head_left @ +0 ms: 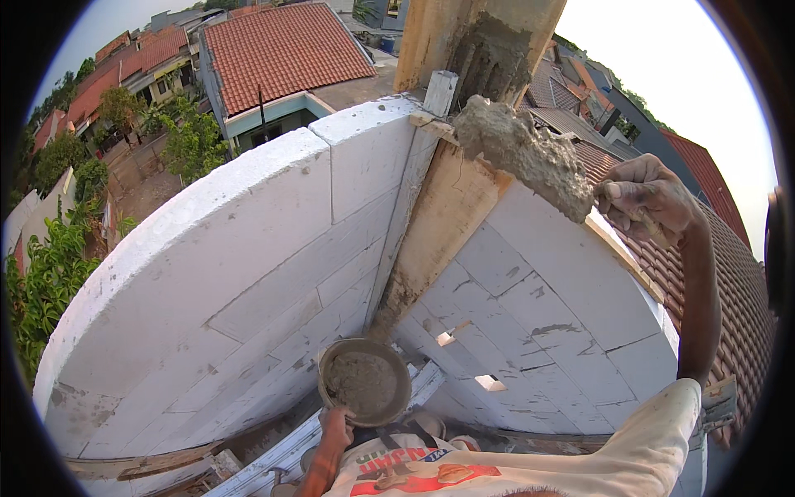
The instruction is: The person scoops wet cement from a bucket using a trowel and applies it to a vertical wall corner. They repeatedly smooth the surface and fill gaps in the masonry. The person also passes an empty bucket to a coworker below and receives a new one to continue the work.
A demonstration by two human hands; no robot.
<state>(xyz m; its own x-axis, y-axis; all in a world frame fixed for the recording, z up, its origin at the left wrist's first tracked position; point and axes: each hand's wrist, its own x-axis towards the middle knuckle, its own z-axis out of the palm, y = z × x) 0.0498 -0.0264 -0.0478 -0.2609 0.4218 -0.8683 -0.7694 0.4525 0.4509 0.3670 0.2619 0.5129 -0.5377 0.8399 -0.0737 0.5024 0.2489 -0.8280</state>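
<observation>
My left hand (336,429) grips the near rim of a round bucket (403,396), held low in front of my body. Wet grey mortar (359,381) lies inside it. Out to the right, my raised right hand (650,197) is closed around the handle of a trowel (660,234). A big heap of mortar (526,153) covers its blade and hides it. This heap is at the top of a wooden formwork board (447,219) in the wall corner; whether it touches the board I cannot tell. Fresh mortar (494,62) also shows between the upright boards (432,41) above.
White block walls (273,224) meet at the corner, left and right. Two small holes (490,383) pierce the right wall. A white-smeared plank (286,451) lies low by the left wall. Tiled roofs (286,54) and trees (195,149) stand beyond and below the walls.
</observation>
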